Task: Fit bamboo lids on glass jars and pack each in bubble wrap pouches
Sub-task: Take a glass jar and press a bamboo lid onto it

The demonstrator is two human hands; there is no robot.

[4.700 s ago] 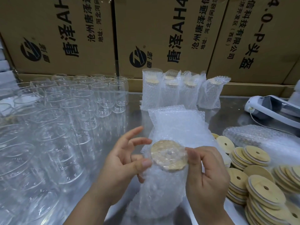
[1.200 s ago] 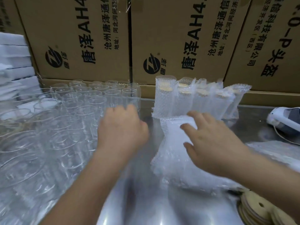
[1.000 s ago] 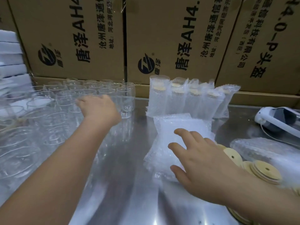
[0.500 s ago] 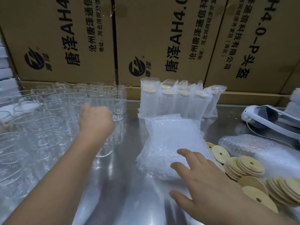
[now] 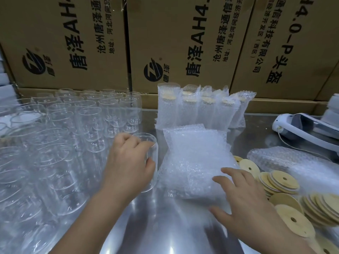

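Over shiny steel tabletop (image 5: 165,226), just R of crowd of empty clear glasses (image 5: 82,121) & beside white stack of bubble-wrap pouches (image 5: 194,158): gripping one clear cylindrical glass jar (image 5: 153,153) w/ L hand (image 5: 128,167), fingers wrapped round its wall. Spreading R hand (image 5: 245,200) flat over stack's near edge, nothing held. Prob. slick, stiff, breakable, so best held mid-wall, not by rim. Round tan bamboo lids (image 5: 282,180) piled R.

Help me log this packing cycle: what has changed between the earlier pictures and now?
The left hand, earlier reaching among the empty jars, now grips one glass jar, drawn out beside the pouch stack. The right hand slid back along that stack, fingers spread, holding nothing. The wrapped jar first held has left both hands. Bamboo lids and cardboard boxes stayed.
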